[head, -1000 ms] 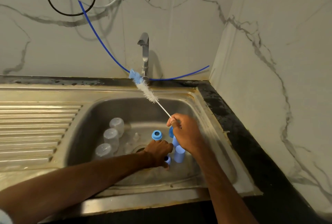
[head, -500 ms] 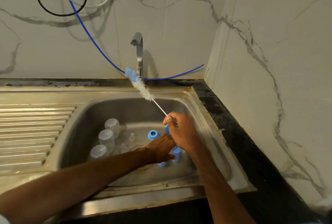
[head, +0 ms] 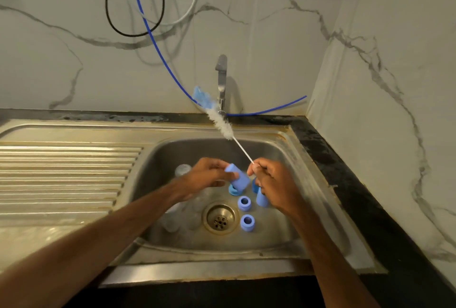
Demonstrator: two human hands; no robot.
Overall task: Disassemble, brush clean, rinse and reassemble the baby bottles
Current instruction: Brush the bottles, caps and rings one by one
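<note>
- A marble-veined wall (head: 271, 36) backs a steel sink (head: 283, 138) with a ribbed drainboard (head: 61, 172) on its left; the tap (head: 221, 78) stands behind the basin, and a blue hose (head: 158, 48) runs past it.
- The left hand (head: 209, 174) reaches over the basin, its fingers curled round a blue cap (head: 238, 177) held tilted above the drain (head: 220, 217).
- The right hand (head: 274, 184) pinches the wire stem of the bottle brush (head: 219, 122), whose bristles point up toward the tap.
- Two blue rings (head: 244, 202) lie just beside the drain; a third shows partly under the held cap.
- A second cap (head: 261, 199) stands below the right hand.
- Clear bottles (head: 182, 169) sit at the basin's left, partly hidden by the forearm, so their count is unclear.
</note>
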